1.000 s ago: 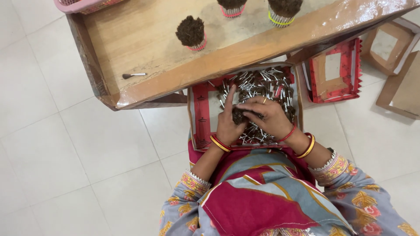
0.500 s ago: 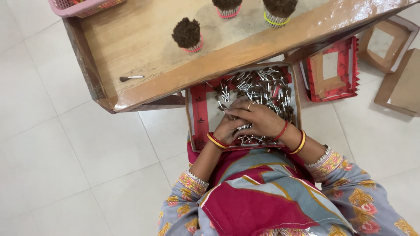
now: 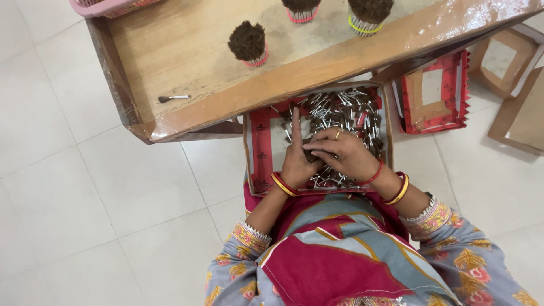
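A red cardboard box (image 3: 259, 153) rests on my lap, holding several small silver-stemmed brush pieces (image 3: 340, 110). Both hands are over the box and pressed together. My left hand (image 3: 296, 161) has its fingers stretched straight up and its palm against a small dark bundle of brush pieces (image 3: 310, 154). My right hand (image 3: 344, 152), with a ring on one finger, curls over that bundle from the right. Most of the bundle is hidden between the hands. Orange and red bangles sit on both wrists.
A low wooden table (image 3: 187, 62) stands just beyond the box. On it are three banded dark brush bundles (image 3: 247, 42), one loose small brush (image 3: 173, 98) and a pink basket (image 3: 107, 7). An open red box (image 3: 433, 93) and brown cardboard boxes (image 3: 510, 62) lie on the tiled floor at right.
My hands drew together around the dark bundle. My left fingers straightened upward while the right hand closed over the bundle. The view shifted slightly.
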